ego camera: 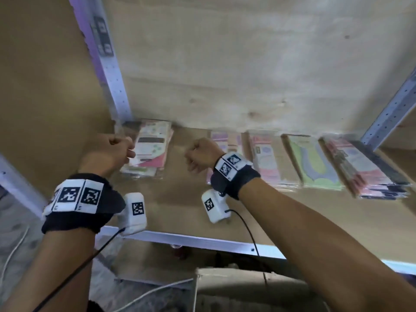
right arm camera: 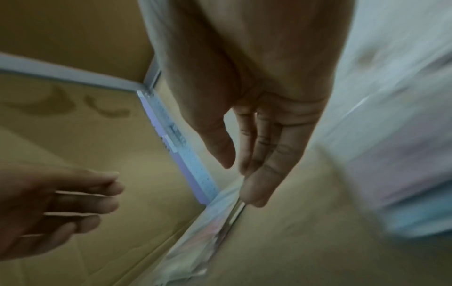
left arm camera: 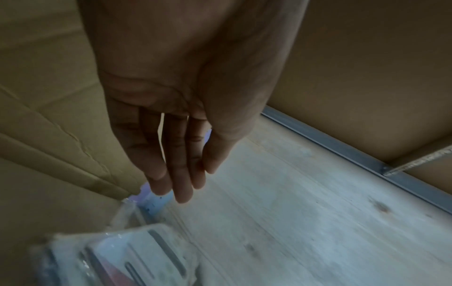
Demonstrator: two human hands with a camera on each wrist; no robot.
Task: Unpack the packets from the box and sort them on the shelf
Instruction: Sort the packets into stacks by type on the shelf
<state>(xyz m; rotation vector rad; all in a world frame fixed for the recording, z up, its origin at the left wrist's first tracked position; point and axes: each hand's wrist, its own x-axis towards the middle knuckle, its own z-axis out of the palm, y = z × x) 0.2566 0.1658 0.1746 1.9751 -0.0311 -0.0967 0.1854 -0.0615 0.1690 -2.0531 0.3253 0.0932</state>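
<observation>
Both hands over shelf [ego camera: 189, 212], empty. Left hand [ego camera: 108, 154] fingers [left arm camera: 181, 174] straight, loosely together, just beside far-left packet stack [ego camera: 150, 152]. Right hand [ego camera: 202, 154] fingers [right arm camera: 259, 185] straight, relaxed. Four more packet piles [ego camera: 315, 163] in a row to the right. Box [ego camera: 247, 287] below, near edge

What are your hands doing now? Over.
Left hand and right hand open, empty. Packets stacked on shelf. Nothing in the way.
</observation>
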